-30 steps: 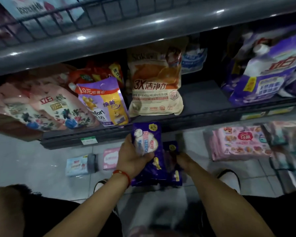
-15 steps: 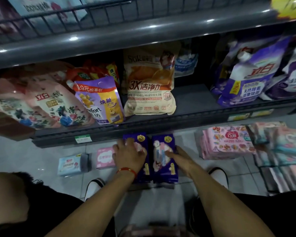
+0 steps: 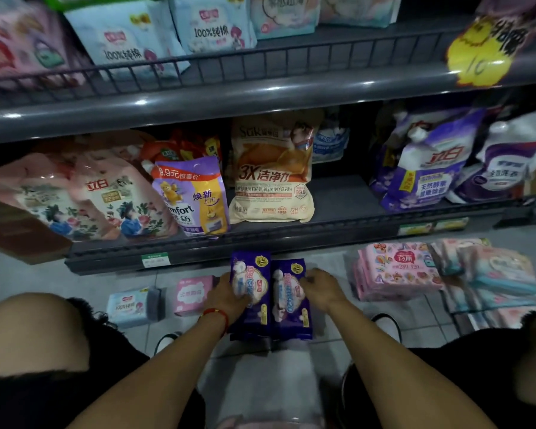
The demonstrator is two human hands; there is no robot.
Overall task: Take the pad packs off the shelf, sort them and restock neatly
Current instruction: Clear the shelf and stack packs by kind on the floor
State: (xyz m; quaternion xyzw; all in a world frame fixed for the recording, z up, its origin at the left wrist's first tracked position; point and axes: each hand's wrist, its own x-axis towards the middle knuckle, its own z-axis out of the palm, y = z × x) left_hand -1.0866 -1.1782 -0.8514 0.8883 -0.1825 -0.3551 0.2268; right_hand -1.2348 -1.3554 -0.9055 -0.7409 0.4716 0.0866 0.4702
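Observation:
Two purple pad packs lie side by side on the floor below the bottom shelf: the left purple pack [image 3: 254, 292] and the right purple pack [image 3: 291, 305]. My left hand [image 3: 228, 297], with a red wrist band, rests curled on the left pack's left edge. My right hand [image 3: 321, 289] grips the right pack's right edge. On the floor to the left lie a pink pad pack [image 3: 192, 295] and a light blue pad pack [image 3: 129, 306]. A stack of pink pad packs [image 3: 396, 270] sits on the floor at the right.
The lower shelf [image 3: 338, 224] holds detergent and softener bags. The upper shelf [image 3: 260, 97], behind a wire rail, carries light blue and pink pad packs. More pastel packs [image 3: 495, 274] are piled on the floor at far right. My knees frame the bottom of the view.
The left purple pack came down from my left hand's raised grip to lie beside the other. Both hands now sit on the packs' outer edges. The camera tilted up, showing the upper shelf.

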